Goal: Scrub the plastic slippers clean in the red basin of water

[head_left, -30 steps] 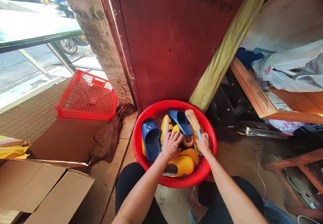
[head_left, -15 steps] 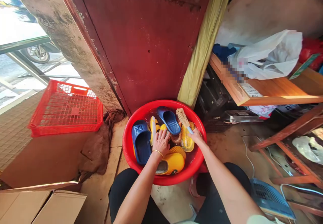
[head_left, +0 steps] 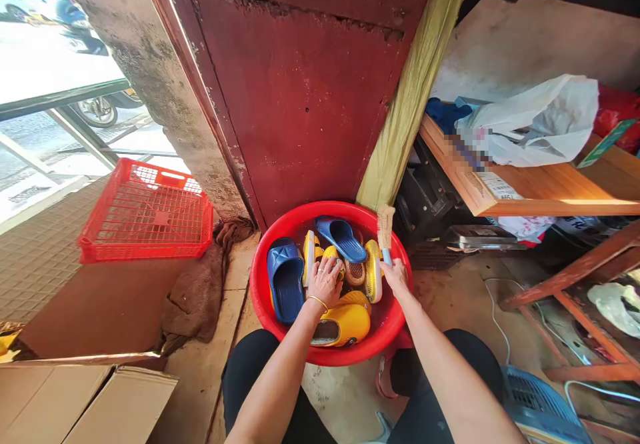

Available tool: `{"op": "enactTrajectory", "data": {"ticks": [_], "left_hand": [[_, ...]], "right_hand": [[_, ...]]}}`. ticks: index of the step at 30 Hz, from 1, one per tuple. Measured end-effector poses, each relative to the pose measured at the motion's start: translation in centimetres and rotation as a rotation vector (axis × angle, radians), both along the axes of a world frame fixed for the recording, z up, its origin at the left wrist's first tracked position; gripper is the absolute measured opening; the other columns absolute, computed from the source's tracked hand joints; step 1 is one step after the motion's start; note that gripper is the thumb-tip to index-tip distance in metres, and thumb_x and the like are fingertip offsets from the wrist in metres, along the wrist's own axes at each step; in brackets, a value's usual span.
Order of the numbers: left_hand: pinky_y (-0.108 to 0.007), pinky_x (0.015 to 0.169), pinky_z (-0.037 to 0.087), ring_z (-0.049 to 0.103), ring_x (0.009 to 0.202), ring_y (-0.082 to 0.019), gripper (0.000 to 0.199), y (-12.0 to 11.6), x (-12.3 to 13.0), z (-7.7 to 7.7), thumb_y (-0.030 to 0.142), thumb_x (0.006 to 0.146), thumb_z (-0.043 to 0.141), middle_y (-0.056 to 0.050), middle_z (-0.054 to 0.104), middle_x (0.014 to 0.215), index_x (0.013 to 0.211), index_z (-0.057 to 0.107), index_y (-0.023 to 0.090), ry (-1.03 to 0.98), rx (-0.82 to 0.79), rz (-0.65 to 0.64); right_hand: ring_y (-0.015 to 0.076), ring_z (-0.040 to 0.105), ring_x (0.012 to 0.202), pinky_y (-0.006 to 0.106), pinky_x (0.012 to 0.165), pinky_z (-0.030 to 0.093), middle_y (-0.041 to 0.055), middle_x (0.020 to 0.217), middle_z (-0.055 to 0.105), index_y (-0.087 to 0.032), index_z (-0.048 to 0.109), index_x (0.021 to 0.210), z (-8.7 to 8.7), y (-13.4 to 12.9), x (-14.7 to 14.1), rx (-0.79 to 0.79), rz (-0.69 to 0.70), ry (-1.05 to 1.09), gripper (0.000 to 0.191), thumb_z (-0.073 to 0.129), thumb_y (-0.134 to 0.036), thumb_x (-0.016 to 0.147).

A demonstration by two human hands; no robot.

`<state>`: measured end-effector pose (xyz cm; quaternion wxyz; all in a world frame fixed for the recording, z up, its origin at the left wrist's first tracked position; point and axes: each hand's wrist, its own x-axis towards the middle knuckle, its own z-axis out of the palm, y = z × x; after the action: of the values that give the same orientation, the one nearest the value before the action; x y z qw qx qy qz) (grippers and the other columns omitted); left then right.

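A red basin (head_left: 259, 301) between my knees holds several slippers in water. My right hand (head_left: 395, 276) is closed around the blue handle of a scrubbing brush (head_left: 385, 229), its pale bristles upward at the basin's right rim. Right beside that hand, a yellow slipper (head_left: 373, 272) stands tilted on its side; whether they touch I cannot tell. My left hand (head_left: 325, 284), fingers slightly apart, rests on a yellow slipper (head_left: 331, 253) that it partly covers. Around it are a blue slipper (head_left: 286, 284), another blue slipper (head_left: 342, 239) and a larger yellow slipper (head_left: 345, 323).
A red door (head_left: 310, 117) rises behind the basin. To the left are a red plastic crate (head_left: 150, 211), a brown cloth (head_left: 195, 297) and a cardboard box (head_left: 120, 404). At the right are a wooden shelf (head_left: 540, 191) with a white plastic bag (head_left: 535, 124), and a blue fan (head_left: 543, 397).
The brush has moved right and turned more upright in my right hand. The yellow slipper beside it has gone from sole up to tilted on its side. My left hand stays over its slipper.
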<state>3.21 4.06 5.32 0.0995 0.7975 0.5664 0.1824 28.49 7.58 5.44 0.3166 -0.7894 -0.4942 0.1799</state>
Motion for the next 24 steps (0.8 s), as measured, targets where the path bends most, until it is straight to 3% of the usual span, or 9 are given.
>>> {"op": "enactTrajectory", "data": {"ticks": [3,7,15,19,24], "left_hand": [[-0.055,0.116,0.029,0.036,0.143,-0.031,0.053,0.0,0.0,0.1,0.029,0.084,0.058,-0.009,0.047,0.152,0.137,0.052,0.027,-0.017,0.015,0.013],[-0.055,0.115,0.030,0.038,0.142,-0.032,0.052,0.0,0.1,0.0,0.032,0.083,0.061,-0.010,0.048,0.151,0.134,0.055,0.026,-0.037,0.023,0.005],[-0.055,0.117,0.028,0.038,0.141,-0.031,0.049,0.1,0.2,-0.5,0.034,0.086,0.058,-0.009,0.048,0.150,0.134,0.055,0.027,-0.066,0.006,0.005],[-0.056,0.117,0.028,0.038,0.141,-0.032,0.050,0.2,0.2,-0.5,0.033,0.085,0.058,-0.009,0.049,0.150,0.135,0.055,0.027,-0.073,0.011,0.020],[-0.057,0.117,0.028,0.039,0.140,-0.032,0.051,0.1,0.2,-0.4,0.033,0.084,0.061,-0.010,0.050,0.148,0.134,0.056,0.026,-0.095,0.029,0.029]], "right_hand": [[0.0222,0.060,0.063,0.030,0.057,0.042,0.0013,0.061,0.060,-0.023,0.059,0.073,-1.0,-0.8,-0.2,-0.078,0.010,0.028,0.033,0.057,-0.057,0.076],[0.0262,0.062,0.064,0.033,0.057,0.043,0.0044,0.061,0.061,-0.024,0.055,0.066,-1.6,-1.0,0.1,-0.126,0.025,0.037,0.038,0.059,-0.061,0.072],[0.0385,0.062,0.106,0.042,0.079,0.048,0.0216,0.094,0.071,-0.020,0.061,0.081,-3.6,-0.5,-1.9,-0.069,-0.125,0.053,0.043,0.054,-0.061,0.074],[0.0330,0.069,0.084,0.038,0.064,0.051,0.0161,0.089,0.073,-0.019,0.064,0.091,-3.8,-1.0,-2.3,-0.064,-0.176,0.175,0.048,0.057,-0.063,0.071],[0.0289,0.068,0.070,0.036,0.055,0.051,0.0105,0.078,0.071,-0.020,0.066,0.091,-2.2,-0.5,-1.5,-0.022,-0.200,0.281,0.047,0.057,-0.062,0.072]]}}
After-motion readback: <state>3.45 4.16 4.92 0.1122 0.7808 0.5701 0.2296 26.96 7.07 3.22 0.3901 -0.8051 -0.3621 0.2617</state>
